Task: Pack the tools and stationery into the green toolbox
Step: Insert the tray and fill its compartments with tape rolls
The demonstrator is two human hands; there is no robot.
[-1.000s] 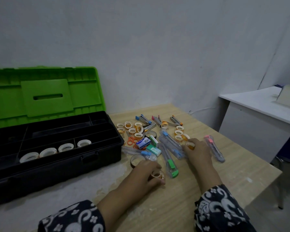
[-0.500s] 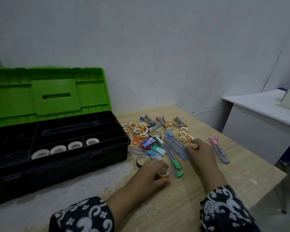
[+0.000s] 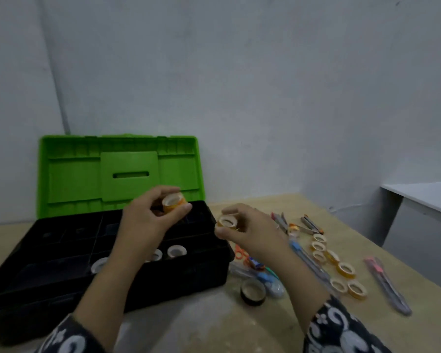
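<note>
The toolbox stands open at the left, its green lid (image 3: 74, 174) upright behind a black tray (image 3: 36, 256) with compartments. White tape rolls (image 3: 176, 250) lie in a front compartment. My left hand (image 3: 148, 220) is raised over the tray's back right part, gripping a small yellow tape roll (image 3: 173, 202). My right hand (image 3: 250, 230) hovers just off the box's right edge, gripping another small yellow tape roll (image 3: 227, 222). Several small tape rolls (image 3: 345, 269) lie on the table to the right.
Beside the box lie a dark tape roll (image 3: 253, 291), orange scissors (image 3: 241, 254), a pink cutter (image 3: 385, 282), a blue cutter (image 3: 306, 258) and staplers (image 3: 309, 224). A white desk (image 3: 423, 197) stands at the right. The wall is close behind.
Both hands have lifted off the table with a small tape roll each and moved left toward the toolbox; the view has swung left.
</note>
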